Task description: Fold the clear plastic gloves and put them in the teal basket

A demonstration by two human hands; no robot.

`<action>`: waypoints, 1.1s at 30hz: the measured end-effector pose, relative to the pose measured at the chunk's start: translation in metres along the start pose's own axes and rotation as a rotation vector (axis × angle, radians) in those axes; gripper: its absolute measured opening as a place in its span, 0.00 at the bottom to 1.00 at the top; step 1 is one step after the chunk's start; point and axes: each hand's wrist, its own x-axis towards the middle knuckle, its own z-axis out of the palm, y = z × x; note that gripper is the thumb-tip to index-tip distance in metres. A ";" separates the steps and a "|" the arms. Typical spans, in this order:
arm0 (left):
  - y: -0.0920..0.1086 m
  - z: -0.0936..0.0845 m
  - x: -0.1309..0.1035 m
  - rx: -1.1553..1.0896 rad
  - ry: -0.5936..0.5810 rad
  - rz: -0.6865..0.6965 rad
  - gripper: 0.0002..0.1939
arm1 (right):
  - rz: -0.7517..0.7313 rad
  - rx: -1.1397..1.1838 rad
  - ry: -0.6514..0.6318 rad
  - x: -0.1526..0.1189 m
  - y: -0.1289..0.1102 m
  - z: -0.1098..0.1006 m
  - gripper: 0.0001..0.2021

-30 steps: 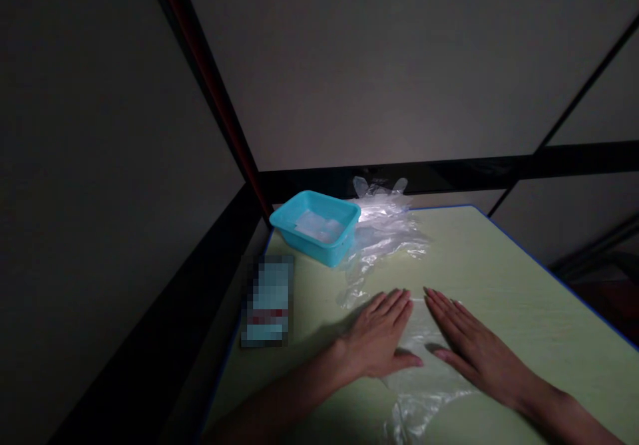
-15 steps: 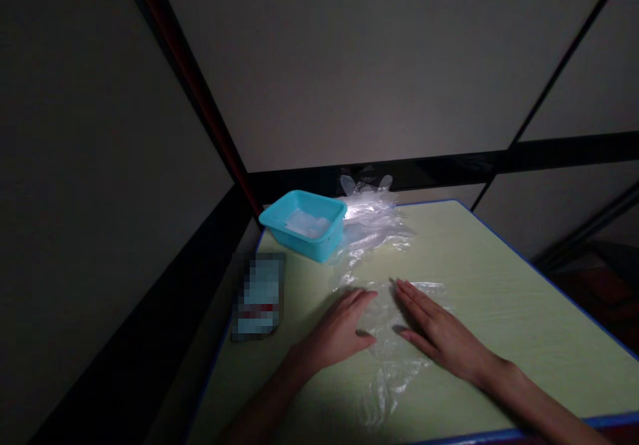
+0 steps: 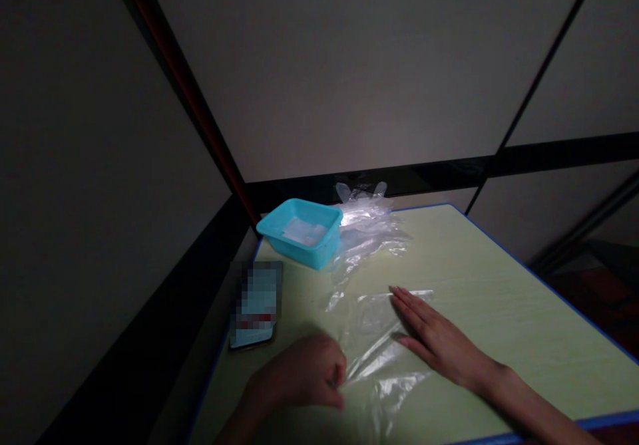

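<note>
A clear disposable plastic glove [image 3: 377, 315] lies spread on the table in front of me, with a taut crease running to its left edge. My left hand [image 3: 304, 372] is closed on that edge, thumb near the curled fingers. Flat on the glove's right side rests my right hand [image 3: 432, 332], its fingers stretched out together and the thumb apart. Beyond the hands is a rumpled pile of similar clear gloves [image 3: 367, 222]. It lies against a turquoise plastic basket [image 3: 319, 257], which holds some whitish, translucent material [image 3: 303, 231].
The pale green table [image 3: 479, 312] has a blue edge and stands in a corner against panelled walls [image 3: 349, 72]. A phone [image 3: 257, 305] with a blurred-out screen lies near the left edge. The scene is dim.
My left hand has moved left and toward me, closing from open onto the glove's edge. The plastic is now pulled into a crease. My right hand stays almost in place.
</note>
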 end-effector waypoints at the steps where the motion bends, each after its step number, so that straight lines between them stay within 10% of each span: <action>1: 0.000 -0.003 -0.004 0.001 -0.017 -0.005 0.06 | 0.000 0.007 0.006 0.000 0.000 -0.002 0.30; 7: 0.012 -0.017 0.010 0.043 0.257 -0.011 0.08 | 0.023 -0.037 0.019 -0.005 0.003 -0.006 0.30; 16: 0.010 0.031 0.074 0.364 0.412 0.180 0.37 | -0.024 -0.082 -0.032 0.004 0.027 -0.004 0.32; 25: 0.014 0.032 0.049 0.448 0.473 0.208 0.38 | -0.246 -0.039 -0.029 0.001 -0.009 -0.043 0.12; 33: 0.009 0.034 0.043 0.155 0.577 0.195 0.23 | -0.501 -0.138 -0.103 -0.010 -0.042 -0.021 0.11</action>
